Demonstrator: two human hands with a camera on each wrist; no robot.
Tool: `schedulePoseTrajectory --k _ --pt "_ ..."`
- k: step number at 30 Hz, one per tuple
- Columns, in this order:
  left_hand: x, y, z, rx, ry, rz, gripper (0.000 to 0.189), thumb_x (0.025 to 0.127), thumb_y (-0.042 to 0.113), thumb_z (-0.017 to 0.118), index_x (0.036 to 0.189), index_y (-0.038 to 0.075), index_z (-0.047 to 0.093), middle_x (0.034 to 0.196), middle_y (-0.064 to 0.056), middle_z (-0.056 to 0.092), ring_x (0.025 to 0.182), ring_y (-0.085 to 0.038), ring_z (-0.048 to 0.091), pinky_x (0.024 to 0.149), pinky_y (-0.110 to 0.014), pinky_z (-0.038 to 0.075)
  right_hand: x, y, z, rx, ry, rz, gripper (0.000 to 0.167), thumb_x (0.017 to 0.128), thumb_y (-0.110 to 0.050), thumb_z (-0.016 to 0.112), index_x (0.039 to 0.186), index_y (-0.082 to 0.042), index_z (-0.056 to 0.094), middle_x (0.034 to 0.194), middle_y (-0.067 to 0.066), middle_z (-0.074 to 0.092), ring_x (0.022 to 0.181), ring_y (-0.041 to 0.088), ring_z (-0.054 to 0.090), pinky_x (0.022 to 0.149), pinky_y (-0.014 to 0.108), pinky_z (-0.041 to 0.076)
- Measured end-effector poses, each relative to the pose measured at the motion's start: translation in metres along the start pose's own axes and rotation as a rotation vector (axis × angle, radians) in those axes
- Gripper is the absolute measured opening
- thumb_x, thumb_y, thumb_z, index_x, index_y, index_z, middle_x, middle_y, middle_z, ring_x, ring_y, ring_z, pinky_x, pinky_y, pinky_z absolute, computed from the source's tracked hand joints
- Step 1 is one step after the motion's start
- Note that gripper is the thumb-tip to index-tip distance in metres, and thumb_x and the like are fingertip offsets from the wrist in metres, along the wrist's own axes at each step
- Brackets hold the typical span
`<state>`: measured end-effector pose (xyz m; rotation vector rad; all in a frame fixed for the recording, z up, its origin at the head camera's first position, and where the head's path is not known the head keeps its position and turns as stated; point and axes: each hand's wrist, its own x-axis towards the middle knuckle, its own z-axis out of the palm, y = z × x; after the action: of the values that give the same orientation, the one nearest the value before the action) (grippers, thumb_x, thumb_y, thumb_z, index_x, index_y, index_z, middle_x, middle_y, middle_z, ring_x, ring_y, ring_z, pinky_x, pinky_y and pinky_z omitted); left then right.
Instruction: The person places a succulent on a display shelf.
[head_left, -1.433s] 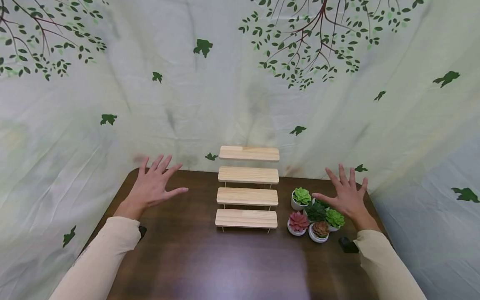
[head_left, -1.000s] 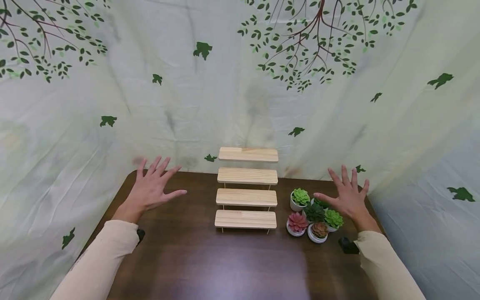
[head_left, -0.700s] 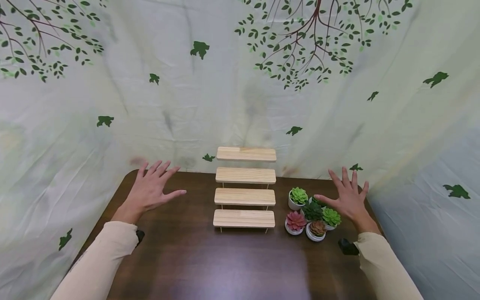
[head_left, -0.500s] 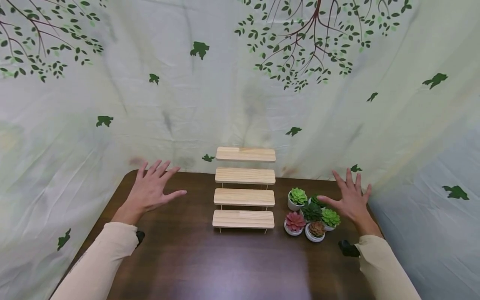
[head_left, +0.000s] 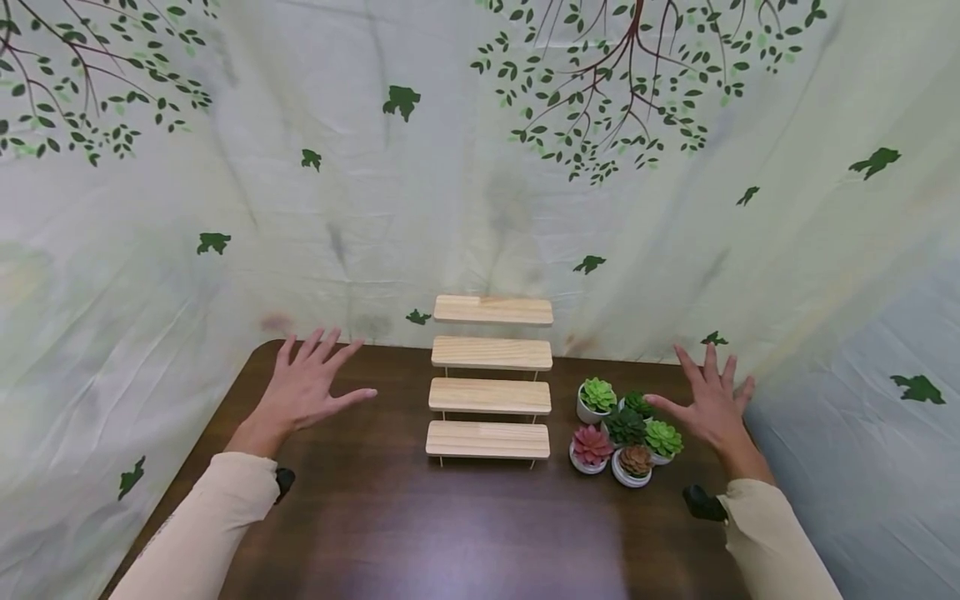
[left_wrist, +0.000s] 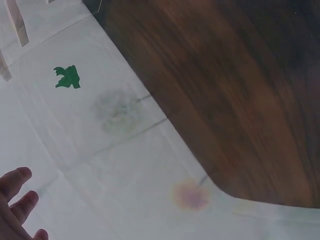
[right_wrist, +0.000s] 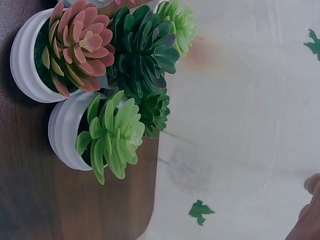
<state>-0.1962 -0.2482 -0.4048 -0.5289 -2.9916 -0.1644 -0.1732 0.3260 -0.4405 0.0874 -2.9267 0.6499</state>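
Note:
My left hand [head_left: 300,396] is spread over the left back part of the table, fingers straight and holding nothing. On the other side my right hand [head_left: 711,408] hovers with spread fingers just right of a cluster of potted succulents. That cluster has a bright green one [head_left: 597,395] at the back left, a red one [head_left: 592,447] in front of it, a brownish-orange one [head_left: 635,461], another light green one [head_left: 663,438] and dark green ones [head_left: 625,426] in the middle. White pots are visible under several. In the right wrist view the brownish-orange succulent [right_wrist: 82,42] looks close.
A stepped wooden rack [head_left: 489,395] with several pale shelves stands at the table's middle, left of the succulents. The dark brown table [head_left: 420,533] meets a pale cloth backdrop [head_left: 465,183] printed with leaves and branches at its back and sides.
My right hand has drifted slightly right and toward me, away from the succulents. The left hand has lowered a little. Rack and plants stay put, apart from small camera shifts.

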Motion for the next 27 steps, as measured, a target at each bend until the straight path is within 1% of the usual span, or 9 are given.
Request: schedulePoseTrajectory --k 4,9,12,16,22,25,27 --pt "0.000 0.001 0.007 -0.037 0.029 0.008 0.083 0.085 0.067 0.054 0.148 0.016 0.036 0.152 -0.024 0.029 0.140 -0.043 0.020 0.111 -0.064 0.007 -0.002 0.001 0.000 -0.002 0.004 0.006 0.099 0.083 -0.067 0.057 0.156 -0.023 0.005 0.156 0.024 -0.017 0.136 0.045 -0.028 0.099 0.073 -0.021" --pt "-0.003 0.003 0.016 -0.109 0.124 0.026 0.078 0.085 0.060 0.059 0.145 0.013 0.041 0.146 -0.023 0.039 0.135 -0.041 0.032 0.111 -0.064 0.008 -0.004 0.002 0.001 0.013 0.017 0.001 0.100 0.083 -0.065 0.060 0.156 -0.021 0.008 0.157 0.024 -0.013 0.138 0.043 -0.026 0.099 0.073 -0.020" --pt "-0.005 0.006 0.021 -0.149 0.163 0.026 0.076 0.085 0.057 0.061 0.144 0.012 0.043 0.145 -0.022 0.042 0.134 -0.041 0.034 0.110 -0.064 0.010 -0.006 0.004 0.003 0.023 0.031 -0.002 0.102 0.081 -0.064 0.062 0.156 -0.022 0.007 0.158 0.024 -0.009 0.140 0.044 -0.022 0.100 0.074 -0.017" --pt "-0.006 0.011 0.028 -0.214 0.188 0.021 0.073 0.086 0.054 0.062 0.143 0.012 0.043 0.144 -0.022 0.043 0.133 -0.041 0.035 0.109 -0.063 0.014 -0.008 0.008 0.007 0.024 0.053 -0.006 0.104 0.080 -0.063 0.064 0.156 -0.023 0.006 0.158 0.023 -0.004 0.142 0.045 -0.015 0.100 0.077 -0.012" --pt "-0.007 0.018 0.038 -0.365 0.226 0.029 0.067 0.088 0.042 0.064 0.142 0.009 0.044 0.145 -0.021 0.043 0.133 -0.042 0.036 0.106 -0.063 0.025 -0.012 0.014 0.012 0.072 0.079 -0.038 0.104 0.078 -0.056 0.070 0.155 -0.015 0.013 0.158 0.024 0.005 0.143 0.047 -0.003 0.099 0.078 -0.002" --pt "-0.007 0.020 0.043 -0.430 0.238 0.021 0.065 0.089 0.037 0.065 0.143 0.007 0.043 0.145 -0.021 0.043 0.131 -0.043 0.038 0.103 -0.064 0.028 -0.015 0.017 0.016 0.107 0.082 -0.049 0.106 0.078 -0.051 0.073 0.155 -0.015 0.010 0.157 0.024 0.009 0.142 0.048 0.003 0.098 0.079 0.004" --pt "-0.007 0.021 0.047 -0.475 0.232 0.002 0.065 0.089 0.036 0.065 0.143 0.007 0.042 0.145 -0.020 0.043 0.131 -0.043 0.038 0.103 -0.064 0.028 -0.017 0.019 0.018 0.135 0.086 -0.045 0.107 0.078 -0.048 0.074 0.155 -0.015 0.008 0.156 0.025 0.011 0.141 0.049 0.006 0.097 0.078 0.006"
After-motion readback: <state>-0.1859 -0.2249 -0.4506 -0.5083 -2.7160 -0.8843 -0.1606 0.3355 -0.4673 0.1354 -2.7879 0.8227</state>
